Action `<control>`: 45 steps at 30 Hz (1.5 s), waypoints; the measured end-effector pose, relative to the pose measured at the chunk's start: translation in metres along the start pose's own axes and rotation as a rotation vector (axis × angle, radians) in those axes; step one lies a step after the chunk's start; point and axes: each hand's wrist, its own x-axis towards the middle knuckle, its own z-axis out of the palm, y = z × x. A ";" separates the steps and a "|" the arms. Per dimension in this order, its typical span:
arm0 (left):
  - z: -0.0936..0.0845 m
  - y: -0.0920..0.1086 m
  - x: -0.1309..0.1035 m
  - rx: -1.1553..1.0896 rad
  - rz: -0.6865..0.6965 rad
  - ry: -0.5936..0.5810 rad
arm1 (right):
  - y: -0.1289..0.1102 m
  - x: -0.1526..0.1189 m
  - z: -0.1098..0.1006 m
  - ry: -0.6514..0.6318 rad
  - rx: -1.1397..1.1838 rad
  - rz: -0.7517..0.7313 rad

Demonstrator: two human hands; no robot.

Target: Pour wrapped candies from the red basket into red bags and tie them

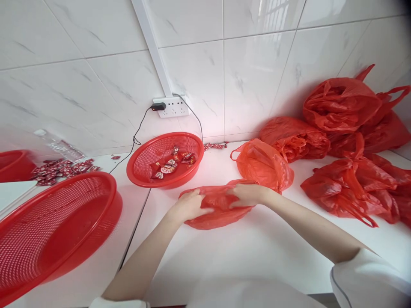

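Note:
A thin red plastic bag [215, 220] lies on the white table directly in front of me, its mouth spread and facing up. My left hand [190, 207] grips its left side, with the thumb stretched over the inner part. At the opposite side my right hand [248, 194] has hold of the bag's rim, its fingers pointing inward and slightly blurred. Just behind the right hand stands another red plastic bag [261, 164], loosely opened. Beyond my left hand is a round red plastic basket [138, 164] holding several small wrapped packets [168, 168].
A larger red basket [109, 188] stands at the left, with a pile of red packets [62, 169] and a clear plastic container [58, 145] behind it. Filled, bunched red bags [349, 184] crowd the right. A socket strip [175, 107] with a plugged cable is on the tiled wall.

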 end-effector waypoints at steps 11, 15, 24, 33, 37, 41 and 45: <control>0.054 0.001 0.016 -0.046 0.036 0.309 | 0.031 0.001 0.042 -0.253 0.035 -0.406; 0.064 -0.008 0.014 -0.115 0.077 0.278 | 0.047 -0.004 0.057 -0.262 0.138 -0.256; 0.067 -0.014 0.017 -0.143 0.052 0.214 | 0.051 -0.009 0.058 0.068 0.069 0.048; 0.070 -0.016 0.019 -0.132 0.052 0.192 | 0.019 -0.011 0.055 -0.292 0.175 -0.398; 0.065 -0.026 0.017 -0.158 0.057 0.197 | 0.024 -0.012 0.054 -0.397 0.217 -0.249; 0.063 -0.035 0.018 -0.249 0.063 0.221 | 0.027 -0.013 0.049 -0.435 0.318 -0.155; 0.059 -0.034 0.019 -0.688 0.043 0.354 | 0.028 -0.014 0.054 -0.363 0.295 -0.178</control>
